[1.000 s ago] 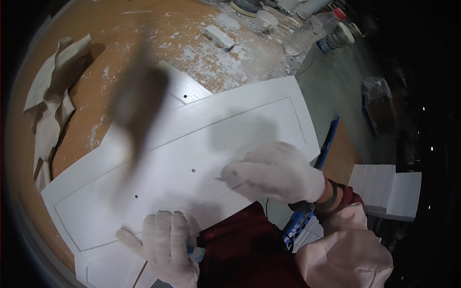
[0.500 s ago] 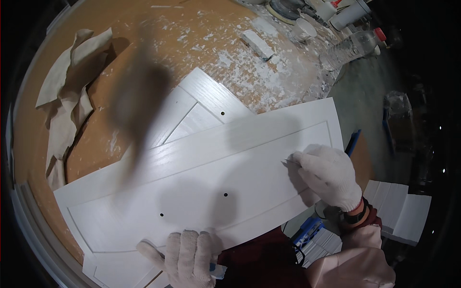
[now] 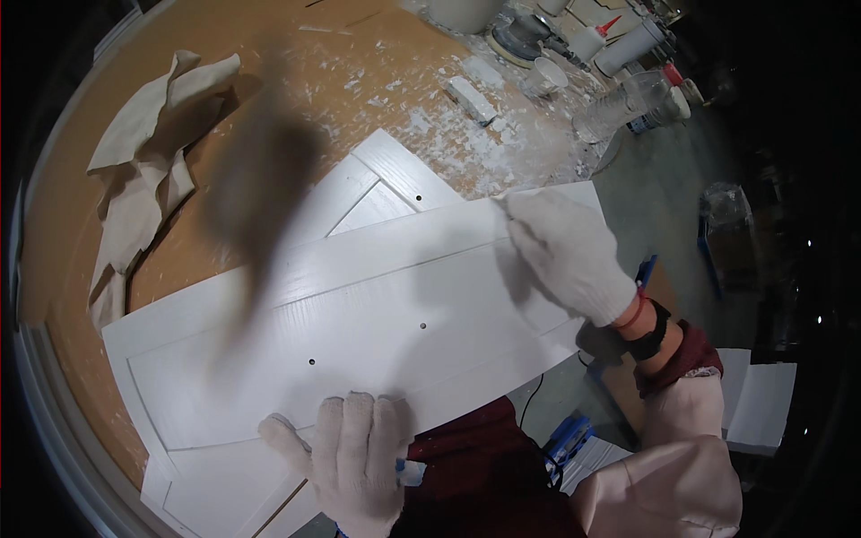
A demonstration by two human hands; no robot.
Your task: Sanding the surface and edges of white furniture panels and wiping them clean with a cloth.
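A long white panel with grooved lines and two small holes lies at a slant over another white panel. My left hand, in a white knit glove, grips its near edge, fingers spread over the top; the thumb is hidden. A small pale blue-and-white piece pokes out beside that hand; whether I hold it cannot be told. My gloved right hand is closed with its fingertips pinched at the panel's far edge, towards the right. Whatever sits between those fingertips is hidden.
Crumpled beige sheet material lies at the left on the brown tabletop, amid white flakes. A whitish block, a cup, a round sander and a clear bottle stand beyond. A blurred dark shape hangs near the camera.
My right hand has moved away from me and slightly left, from the panel's inner groove to its far edge. My left hand keeps its place on the near edge. The view has shifted slightly.
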